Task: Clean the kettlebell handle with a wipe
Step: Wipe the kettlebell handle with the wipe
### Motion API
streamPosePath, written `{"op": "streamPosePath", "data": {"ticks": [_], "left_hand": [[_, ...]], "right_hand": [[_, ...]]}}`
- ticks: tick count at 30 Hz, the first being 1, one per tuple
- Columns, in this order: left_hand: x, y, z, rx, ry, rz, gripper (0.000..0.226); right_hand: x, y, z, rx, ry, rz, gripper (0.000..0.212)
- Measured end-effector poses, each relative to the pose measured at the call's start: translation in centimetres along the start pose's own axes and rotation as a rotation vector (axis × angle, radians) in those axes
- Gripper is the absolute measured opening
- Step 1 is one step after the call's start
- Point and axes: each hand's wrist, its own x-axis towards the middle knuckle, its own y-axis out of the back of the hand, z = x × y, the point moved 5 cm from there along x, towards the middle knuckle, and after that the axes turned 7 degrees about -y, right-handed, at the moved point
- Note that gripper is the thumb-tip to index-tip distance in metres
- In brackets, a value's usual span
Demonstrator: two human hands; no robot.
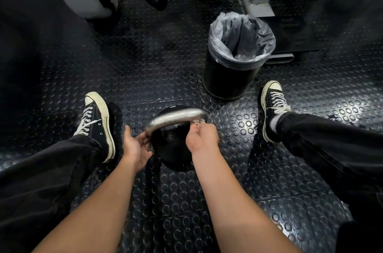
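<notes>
Kettlebell: black body, silver handle arched across top, sheen on metal. Stands on studded floor, lower centre of frame, between shoes. Left hand cupped at handle's left end, fingers curled against it. Right hand closed at handle's right end, pinching white wipe. Lined bin stands above, right of centre.
</notes>
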Motion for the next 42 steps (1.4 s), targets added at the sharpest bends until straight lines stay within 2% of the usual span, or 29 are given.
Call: {"op": "streamPosePath", "data": {"ticks": [1,2,4,8,10,12,14,15,16,17,20,22,24,26,28,29,31,32,33,34,35,36,37,38,39,40,41,42], "left_hand": [[0.2,0.0,0.0,0.003,0.0,-0.001,0.09],[0.3,0.1,0.0,0.007,-0.001,0.0,0.09],[0.4,0.2,0.0,0.009,-0.002,-0.005,0.091],[0.3,0.2,-0.1,0.007,-0.007,-0.007,0.092],[0.2,0.2,-0.1,0.003,-0.008,-0.003,0.091],[0.2,0.2,-0.1,-0.002,-0.008,-0.001,0.088],[0.2,0.3,-0.1,-0.003,-0.008,-0.002,0.086],[0.1,0.3,-0.1,-0.005,-0.006,-0.002,0.086],[0.1,0.3,-0.1,-0.008,-0.007,0.0,0.086],[0.1,0.3,-0.1,-0.012,-0.007,0.001,0.087],[0.3,0.3,-0.2,-0.018,-0.004,-0.005,0.091],[0.3,0.4,-0.2,-0.012,-0.005,-0.01,0.092],[0.1,0.3,-0.1,-0.006,-0.01,-0.02,0.092],[0.0,0.2,-0.1,0.001,-0.009,-0.031,0.092],[-0.1,0.1,0.0,-0.004,-0.009,-0.023,0.091],[-0.2,0.1,0.0,-0.006,-0.009,-0.017,0.091],[-0.2,-0.1,0.0,-0.008,-0.013,-0.005,0.089],[-0.3,-0.1,0.0,-0.008,-0.016,0.0,0.088],[-0.3,-0.2,-0.1,-0.005,-0.018,-0.001,0.088],[-0.3,-0.3,-0.1,0.0,-0.023,-0.002,0.088],[-0.2,-0.2,-0.2,-0.002,-0.028,0.0,0.089],[-0.2,0.0,-0.2,-0.007,-0.031,0.005,0.089],[-0.1,0.0,-0.2,-0.01,-0.029,0.007,0.09],[-0.1,0.1,-0.2,-0.009,-0.026,0.012,0.09],[0.0,0.1,-0.2,-0.008,-0.024,0.015,0.091],[-0.1,0.1,-0.1,-0.009,-0.025,0.023,0.091],[-0.2,0.0,0.0,-0.014,-0.026,0.031,0.091],[-0.3,0.0,0.0,-0.014,-0.026,0.038,0.09]], "right_hand": [[-0.2,0.1,0.4,0.064,-0.067,0.013,0.015],[-0.2,0.5,0.4,0.052,-0.088,0.044,0.035],[-1.0,0.7,0.2,-0.032,-0.029,0.086,0.05],[-1.3,-0.8,0.3,0.17,-0.069,0.029,0.047],[-1.5,-0.7,0.7,0.196,-0.072,0.031,0.047],[-1.0,0.0,0.6,0.204,-0.114,0.097,0.045],[-0.4,0.8,0.5,0.313,-0.133,0.13,0.031],[-0.5,0.8,0.6,0.335,-0.123,0.101,0.023],[-0.7,0.2,0.9,0.456,-0.182,0.036,0.02],[-1.0,-0.2,0.6,0.371,-0.106,0.028,0.021],[-1.7,-0.3,0.9,0.242,-0.076,0.074,0.033],[-1.8,-0.1,0.9,0.301,-0.044,0.039,0.045],[-0.6,0.8,0.6,0.318,-0.052,0.087,0.053],[-0.6,0.3,0.6,0.356,-0.103,0.048,0.042],[-0.5,0.4,0.6,0.289,-0.05,0.117,0.024],[-0.6,-0.1,0.9,0.358,-0.12,0.032,0.023],[0.0,0.6,0.5,0.189,0.012,0.093,0.02],[-0.1,0.8,0.1,0.111,0.025,0.098,0.012],[-0.7,0.5,0.1,0.033,-0.001,0.109,0.014],[-1.0,0.8,0.0,-0.037,0.052,0.127,0.016],[-0.8,0.7,0.6,0.225,-0.002,0.026,0.01],[-0.7,0.4,0.8,0.288,-0.021,-0.007,0.019],[-0.5,0.4,0.9,0.286,-0.066,0.05,0.028],[-0.1,0.2,0.8,0.244,-0.022,0.06,0.025],[-0.9,-0.4,0.1,0.082,0.038,0.076,0.014],[-0.8,-0.4,0.0,-0.011,0.055,0.071,0.013],[-0.6,0.2,0.3,0.002,0.04,0.078,0.012],[-0.5,0.0,0.9,0.156,-0.031,0.006,0.004]]}}
